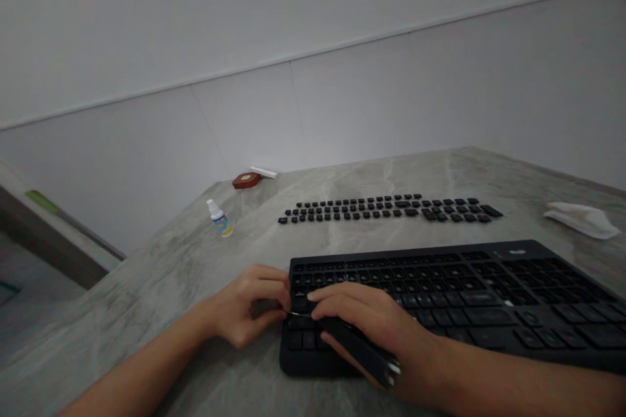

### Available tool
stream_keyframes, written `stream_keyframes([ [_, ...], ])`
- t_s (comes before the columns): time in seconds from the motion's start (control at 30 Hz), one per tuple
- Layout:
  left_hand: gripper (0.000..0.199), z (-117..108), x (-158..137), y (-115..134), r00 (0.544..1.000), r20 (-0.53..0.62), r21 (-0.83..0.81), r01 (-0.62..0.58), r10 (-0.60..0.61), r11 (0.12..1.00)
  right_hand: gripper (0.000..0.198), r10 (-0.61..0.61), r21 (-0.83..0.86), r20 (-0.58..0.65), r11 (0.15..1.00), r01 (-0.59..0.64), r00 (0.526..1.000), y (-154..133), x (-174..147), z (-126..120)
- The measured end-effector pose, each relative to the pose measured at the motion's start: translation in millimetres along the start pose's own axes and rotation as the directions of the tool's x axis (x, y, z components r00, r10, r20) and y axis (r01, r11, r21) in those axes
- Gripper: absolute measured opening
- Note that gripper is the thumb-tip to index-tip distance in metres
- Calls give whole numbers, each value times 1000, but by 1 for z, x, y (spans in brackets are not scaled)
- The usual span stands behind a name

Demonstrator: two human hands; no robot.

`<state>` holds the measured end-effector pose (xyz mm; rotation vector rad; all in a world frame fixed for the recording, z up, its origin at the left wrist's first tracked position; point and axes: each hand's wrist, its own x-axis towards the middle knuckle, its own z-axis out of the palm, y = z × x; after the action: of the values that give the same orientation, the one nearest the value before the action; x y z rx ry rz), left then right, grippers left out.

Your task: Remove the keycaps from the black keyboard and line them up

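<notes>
A black keyboard (454, 300) lies in front of me, with keycaps gone from its upper rows and still seated in the lower ones. My right hand (376, 319) is wrapped round a black-handled tool (359, 346) with a thin metal shaft; its kind is unclear. That shaft points left over the keys near the keyboard's left edge. At the same edge, my left hand (254, 303) has thumb and forefinger pinched together by the shaft's tip. What these fingertips grip, if anything, is too small to make out.
Loose black keycaps (362, 208) stand in rows behind the keyboard. A small spray bottle (220, 218) is at left, with a reddish-brown case (246, 180) and a white strip (263, 172) farther back. White tissue (581, 219) lies at right on the marbled table (195, 273).
</notes>
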<state>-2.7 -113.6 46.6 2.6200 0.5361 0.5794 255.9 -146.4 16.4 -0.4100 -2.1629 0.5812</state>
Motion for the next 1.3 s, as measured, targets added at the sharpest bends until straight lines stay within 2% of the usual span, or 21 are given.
stream_keyframes([
  [0.13,14,-2,0,-1,999,13,-60,47,-47,997,30,17,49,8,999,-17,1000,1,-2,4],
  [0.23,14,-3,-1,-3,997,-8,-78,77,-77,994,29,141,95,-72,986,-134,987,4,-6,7],
  [0.33,13,-2,-1,-5,994,-40,-68,103,-106,992,23,332,142,-94,938,-317,939,7,-1,4],
  [0.43,12,1,0,-7,993,-23,-73,117,-119,990,14,487,200,28,853,-482,873,5,18,-3],
  [0.5,12,3,-1,-10,993,-22,-93,113,-115,989,14,454,203,81,864,-461,887,4,31,-6],
  [0.63,12,6,-4,-14,991,-45,-108,120,-125,987,18,170,190,2,967,-167,985,8,38,-3],
  [0.73,14,7,-5,-13,991,-55,-109,112,-118,988,21,56,162,27,985,-60,998,13,30,2],
  [0.9,17,4,-3,-8,991,-42,-126,121,-127,985,23,15,108,105,994,-27,994,14,26,2],
  [1.07,16,4,-2,-6,996,7,-153,87,-87,984,36,-57,75,131,996,47,990,18,26,3],
  [1.17,15,4,-1,-5,996,-7,-153,83,-85,985,34,-65,66,111,996,58,992,19,25,2],
  [1.3,13,3,-1,-5,989,-8,-127,147,-149,981,26,-15,41,105,999,11,994,18,25,2],
])
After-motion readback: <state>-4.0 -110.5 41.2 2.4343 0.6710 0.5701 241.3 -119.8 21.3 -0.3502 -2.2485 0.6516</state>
